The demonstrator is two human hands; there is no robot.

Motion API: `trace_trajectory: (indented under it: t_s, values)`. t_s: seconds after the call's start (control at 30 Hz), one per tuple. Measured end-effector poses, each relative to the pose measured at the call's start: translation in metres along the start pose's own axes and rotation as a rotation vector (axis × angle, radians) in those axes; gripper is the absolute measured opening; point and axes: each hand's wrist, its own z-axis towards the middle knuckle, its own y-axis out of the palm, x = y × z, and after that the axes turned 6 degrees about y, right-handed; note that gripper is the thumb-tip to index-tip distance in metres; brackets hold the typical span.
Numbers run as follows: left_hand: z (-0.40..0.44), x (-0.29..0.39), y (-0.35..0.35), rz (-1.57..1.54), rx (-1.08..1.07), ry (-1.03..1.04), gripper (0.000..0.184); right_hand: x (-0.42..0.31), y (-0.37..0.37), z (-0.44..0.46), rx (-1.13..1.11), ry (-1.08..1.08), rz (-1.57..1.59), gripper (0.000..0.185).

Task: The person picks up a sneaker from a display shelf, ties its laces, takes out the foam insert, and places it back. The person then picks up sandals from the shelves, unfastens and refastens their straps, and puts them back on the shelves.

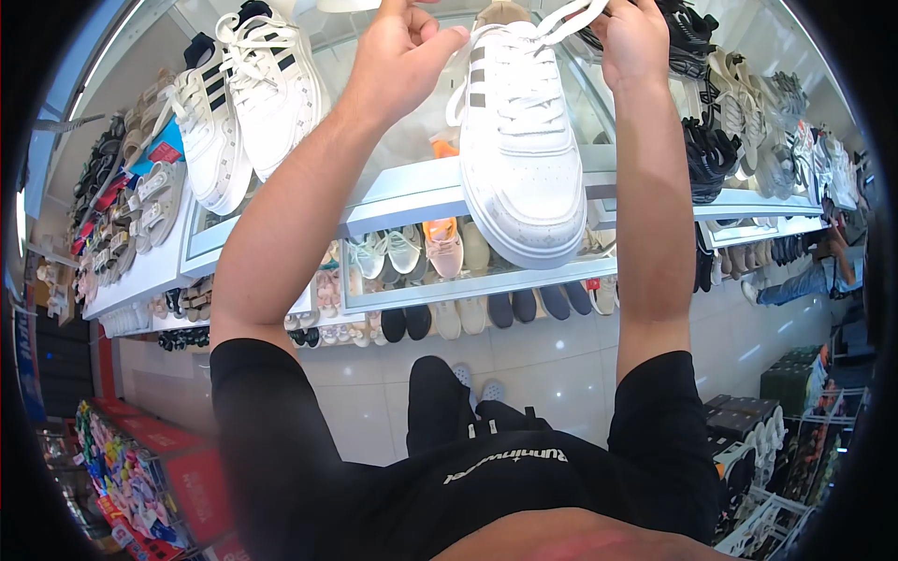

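A white sneaker (522, 140) with dark stripes on its side stands toe toward me on the glass-topped display counter, its toe reaching past the front edge. My right hand (634, 42) pinches one end of its white shoelace (567, 22), which stretches up and right from the top of the lacing. At the sneaker's left, my left hand (404, 58) has its thumb apart from the curled fingers, thumb tip close to the collar; nothing shows in it. The top edge cuts off part of both hands. Another bit of lace hangs on the shoe's left side.
A pair of white sneakers (267, 89) with black stripes stands left on the counter. Sandals (154, 201) fill the far left, black shoes (706, 154) the right. Shoes line shelves below the counter frame (402, 201). Behind are boxes (739, 421); a person's jeans (800, 288) show at right.
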Motion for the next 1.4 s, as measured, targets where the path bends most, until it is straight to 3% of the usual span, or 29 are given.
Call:
trace_trajectory:
  t_s: [0.03,0.13,0.23,0.33,0.43,0.53,0.63,0.77,0.9,0.93,1.03,1.13,1.23,1.33,1.4]
  values:
    - [0.0,-0.004,-0.001,-0.03,-0.03,0.018,0.073,0.0,0.001,0.0,0.048,0.008,0.044,0.018]
    - [0.001,-0.037,0.002,-0.233,-0.21,0.128,0.027,0.006,-0.003,0.011,0.087,-0.025,0.083,0.022]
    - [-0.003,-0.022,0.008,-0.277,-0.199,0.197,0.018,0.019,-0.035,0.034,-0.011,-0.127,-0.051,0.025]
    - [-0.002,-0.018,0.009,-0.223,-0.165,0.119,0.023,0.027,-0.046,0.047,-0.161,0.021,-0.042,0.025]
    - [-0.002,-0.017,0.007,-0.091,-0.179,-0.013,0.034,0.0,-0.006,0.003,-0.05,0.057,-0.015,0.022]
    - [-0.003,-0.01,0.007,0.005,-0.145,0.0,0.05,-0.006,0.0,-0.002,-0.048,0.121,0.028,0.024]
    - [-0.005,-0.006,0.01,0.04,-0.155,0.006,0.057,0.021,-0.018,0.023,-0.086,0.008,-0.03,0.025]
    - [-0.002,-0.017,0.011,0.01,-0.19,0.145,0.053,0.035,-0.039,0.037,-0.24,-0.053,-0.447,0.03]
    - [-0.001,-0.02,0.011,-0.013,-0.175,0.107,0.045,0.019,0.0,-0.003,-0.391,-0.262,-0.524,0.031]
    - [-0.002,-0.02,0.011,-0.048,-0.173,0.08,0.043,0.011,-0.003,-0.005,-0.38,-0.059,-0.702,0.03]
    - [-0.001,-0.022,0.01,-0.348,-0.187,0.184,0.055,0.012,-0.001,-0.009,-0.474,-0.164,-0.585,0.025]
    - [0.0,-0.012,0.01,-0.417,-0.179,0.244,0.042,0.012,0.002,-0.014,-0.483,-0.12,-0.436,0.019]
    - [0.004,-0.023,0.019,-0.664,-0.115,0.238,0.038,0.025,-0.002,0.0,-0.351,-0.61,-0.737,0.02]
    - [0.007,-0.012,0.0,-0.463,-0.186,0.126,0.034,0.02,0.001,-0.007,-0.378,-0.37,-0.598,0.019]
    - [0.01,-0.027,0.0,-0.569,-0.18,0.096,0.032,0.011,0.004,-0.014,-0.415,-0.164,-0.547,0.018]
